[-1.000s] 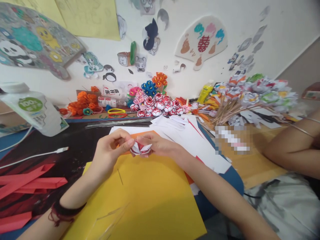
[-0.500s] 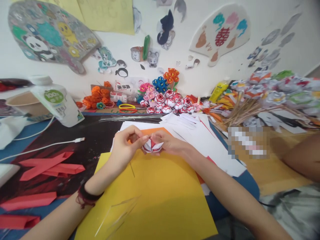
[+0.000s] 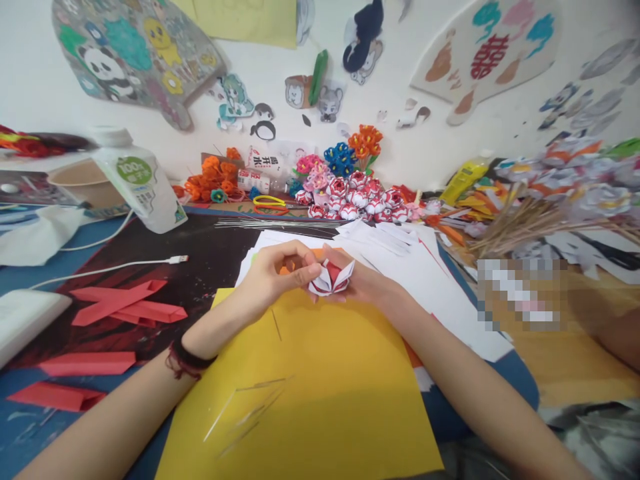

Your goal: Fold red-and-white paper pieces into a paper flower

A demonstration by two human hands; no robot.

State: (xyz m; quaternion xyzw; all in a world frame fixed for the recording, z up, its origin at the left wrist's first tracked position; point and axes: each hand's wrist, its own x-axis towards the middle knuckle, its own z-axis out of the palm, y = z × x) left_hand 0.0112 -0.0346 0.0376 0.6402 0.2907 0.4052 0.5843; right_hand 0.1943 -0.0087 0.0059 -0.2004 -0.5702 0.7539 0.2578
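A folded red-and-white paper flower (image 3: 331,280) is held between both hands above the far edge of a yellow sheet (image 3: 315,393). The thumb and forefinger of my left hand (image 3: 280,272) pinch its left side. My right hand (image 3: 369,280) cups it from behind and from the right, with some fingertips showing beneath it; its other fingers are hidden by the petals. On the yellow sheet, below the hands, lie several thin wires (image 3: 250,407).
White paper sheets (image 3: 470,327) lie beyond and to the right. Folded red paper strips (image 3: 127,303), a white cable (image 3: 115,270) and a white bottle (image 3: 145,187) are on the left. Finished red-and-white flowers (image 3: 357,197) are piled by the wall. Another person's arm (image 3: 623,343) shows at the right.
The view has shifted, so most things appear farther right. The flower has tilted to show more of its red inside, and my right fingers have moved from its top to behind it.
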